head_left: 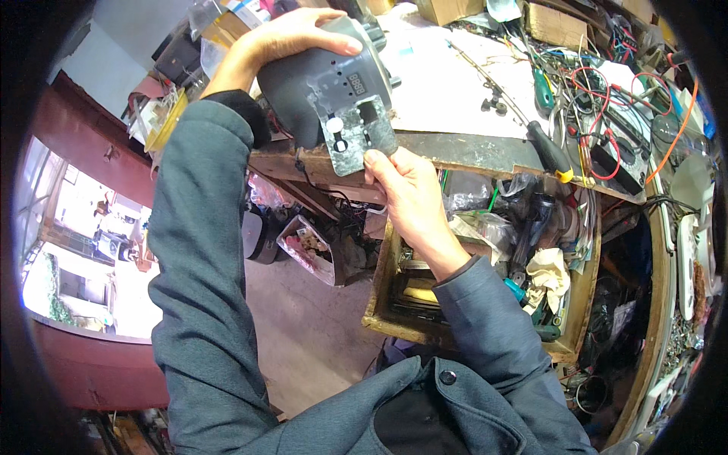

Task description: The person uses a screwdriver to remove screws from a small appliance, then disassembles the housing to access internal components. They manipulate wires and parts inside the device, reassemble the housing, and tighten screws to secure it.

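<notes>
A dark grey, rounded device housing (292, 95) with a small digit display and knobs along one side is tilted at the bench's near edge. My left hand (299, 36) is closed over its top, fingers wrapped round the housing. Against its front face lies a thin, mottled grey panel sheet (350, 154) with several cut-out holes. Its lower corner is pinched between the thumb and fingers of my right hand (406, 186). The sheet's upper part overlaps the housing near the display; whether it is still stuck there I cannot tell.
On the bench are a white sheet (432, 83), a black-and-yellow screwdriver (550, 150), a green-handled screwdriver (542, 89) and tangled test leads (607, 144). Below the bench edge an open wooden drawer (383, 296) holds tools and bags. A small bin (327, 265) stands on the floor.
</notes>
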